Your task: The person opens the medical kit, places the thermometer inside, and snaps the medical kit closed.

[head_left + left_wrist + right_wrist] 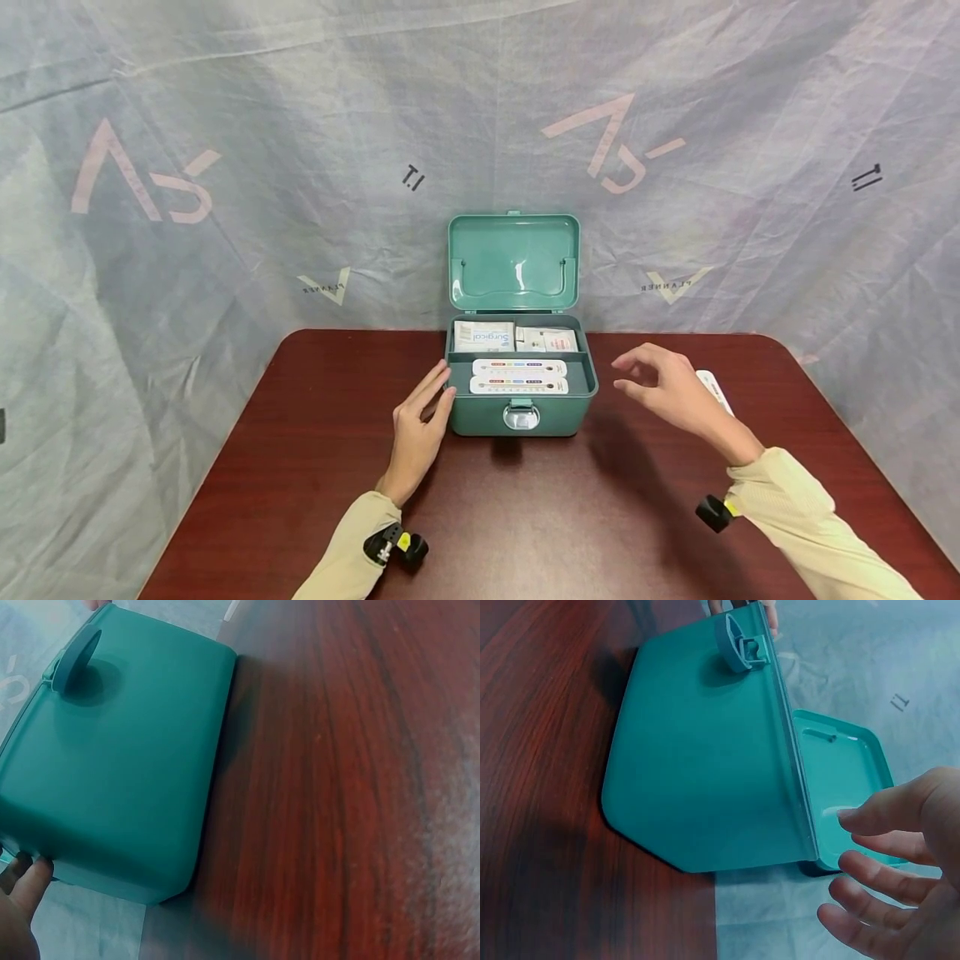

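1. The green box is placed between both hands' fingers, its lid raised behind.
2. Two white strips are laid in its front compartment, right of the left fingers; two packets are kept behind them.
3. The box's side is touched by the left hand, fingers extended.
4. The right hand is held beside the box, fingers loosely bent, ungripping.
5. Another strip is seen on the counter, beyond the right fingers.

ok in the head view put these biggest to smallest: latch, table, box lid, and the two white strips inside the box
1. Table
2. Box lid
3. Front strip and rear strip: too alike to rank
4. Latch
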Demonstrator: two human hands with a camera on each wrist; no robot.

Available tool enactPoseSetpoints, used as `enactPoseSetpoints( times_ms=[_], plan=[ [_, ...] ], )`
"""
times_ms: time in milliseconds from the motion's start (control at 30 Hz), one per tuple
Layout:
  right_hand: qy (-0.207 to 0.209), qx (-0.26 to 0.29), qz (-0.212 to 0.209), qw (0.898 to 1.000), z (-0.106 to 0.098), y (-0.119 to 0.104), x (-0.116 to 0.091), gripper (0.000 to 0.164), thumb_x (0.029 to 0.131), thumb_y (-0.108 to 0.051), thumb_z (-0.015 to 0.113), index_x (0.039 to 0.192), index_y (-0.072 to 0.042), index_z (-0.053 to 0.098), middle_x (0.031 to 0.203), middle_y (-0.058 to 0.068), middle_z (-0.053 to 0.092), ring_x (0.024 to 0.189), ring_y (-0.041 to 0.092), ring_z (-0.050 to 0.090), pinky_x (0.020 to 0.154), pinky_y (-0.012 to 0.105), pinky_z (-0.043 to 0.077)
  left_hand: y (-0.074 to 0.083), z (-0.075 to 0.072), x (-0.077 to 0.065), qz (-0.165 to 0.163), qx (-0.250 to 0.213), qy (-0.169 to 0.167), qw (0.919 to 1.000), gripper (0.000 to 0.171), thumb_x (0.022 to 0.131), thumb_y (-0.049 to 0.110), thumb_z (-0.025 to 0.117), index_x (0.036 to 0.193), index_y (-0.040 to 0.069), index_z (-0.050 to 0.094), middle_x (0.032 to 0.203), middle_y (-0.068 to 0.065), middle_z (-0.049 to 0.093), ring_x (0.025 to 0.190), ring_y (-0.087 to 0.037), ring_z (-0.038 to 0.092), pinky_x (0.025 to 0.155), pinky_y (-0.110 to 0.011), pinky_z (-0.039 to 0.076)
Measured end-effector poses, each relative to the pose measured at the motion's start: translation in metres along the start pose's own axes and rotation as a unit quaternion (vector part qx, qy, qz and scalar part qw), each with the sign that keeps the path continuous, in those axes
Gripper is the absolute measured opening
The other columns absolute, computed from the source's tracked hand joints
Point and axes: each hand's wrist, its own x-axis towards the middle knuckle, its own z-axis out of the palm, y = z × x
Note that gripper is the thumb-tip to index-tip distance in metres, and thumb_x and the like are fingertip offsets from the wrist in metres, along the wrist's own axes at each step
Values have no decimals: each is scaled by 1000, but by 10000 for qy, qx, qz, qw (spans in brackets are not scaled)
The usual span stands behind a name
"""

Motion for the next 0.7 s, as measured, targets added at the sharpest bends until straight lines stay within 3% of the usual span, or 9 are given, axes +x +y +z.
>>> enactPoseSetpoints(
  times_ms=[200, 367, 700],
  plan=[
    [105, 42, 89, 9999, 0, 5, -4, 21, 78, -5, 75, 97, -12, 70, 88, 1, 64, 76, 17, 57, 64, 31, 49, 0, 0, -1, 1, 75, 59, 10000, 36, 93, 9, 61, 128, -2, 58, 137, -12, 51, 126, -21, 48, 87, -46, 48],
    [161, 7, 306, 9994, -2, 5, -8, 21, 79, -7, 76, 98, -12, 70, 86, -3, 62, 75, 14, 56, 63, 27, 49, 0, -1, -1, -57, 8, 33, 10000, 36, 93, 10, 61, 128, -1, 58, 137, -11, 51, 126, -21, 48, 87, -50, 47],
    [214, -184, 602, 9978, -3, 15, -19, 23, 80, -10, 75, 102, -15, 68, 87, -1, 63, 70, 13, 56, 61, 24, 47, 0, 1, -1, -138, 62, -22, 9999, 37, 94, 12, 60, 130, 1, 57, 139, -9, 50, 127, -19, 47, 89, -43, 47]
  ],
)
